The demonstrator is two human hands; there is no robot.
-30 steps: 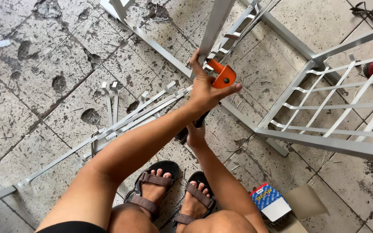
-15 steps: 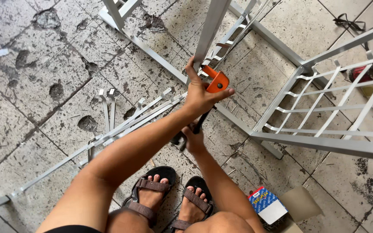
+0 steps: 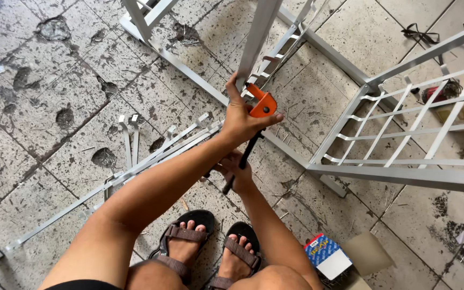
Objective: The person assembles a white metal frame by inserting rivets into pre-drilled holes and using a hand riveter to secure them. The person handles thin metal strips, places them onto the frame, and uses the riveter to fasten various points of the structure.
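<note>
Obs.: person stands over a stained tile floor (image 3: pixel 38 107), viewed from above, both arms reaching forward and down.

Left hand (image 3: pixel 243 121): raised, fingers closed around the orange head of a clamp (image 3: pixel 261 103), thumb pointing up along a grey metal post (image 3: pixel 258 37). The clamp's orange head sits against the lower end of that post, touching it.

Right hand (image 3: pixel 237 171): lower, just below the left wrist, curled around the clamp's black handle (image 3: pixel 240 164). The handle runs down and to the left from the orange head; its tip shows below the fist. Grip is closed on the handle; the fingers themselves are mostly hidden by the left forearm.

Around: the post rises out of the top of the frame. Just beside it on the right, a ladder-like grey rail (image 3: pixel 291 37) slants up. Further right, a grey metal grid frame (image 3: pixel 404 129) stands tilted, its lower bar near the person's right knee. Left of the hands, a bundle of thin metal strips (image 3: pixel 135 156) lies on the tiles, running toward the lower left.

Below: two feet in dark strap sandals (image 3: pixel 210 247). Right of them, a small blue and white box (image 3: pixel 326 256) lies beside a piece of brown cardboard (image 3: pixel 369 252).
</note>
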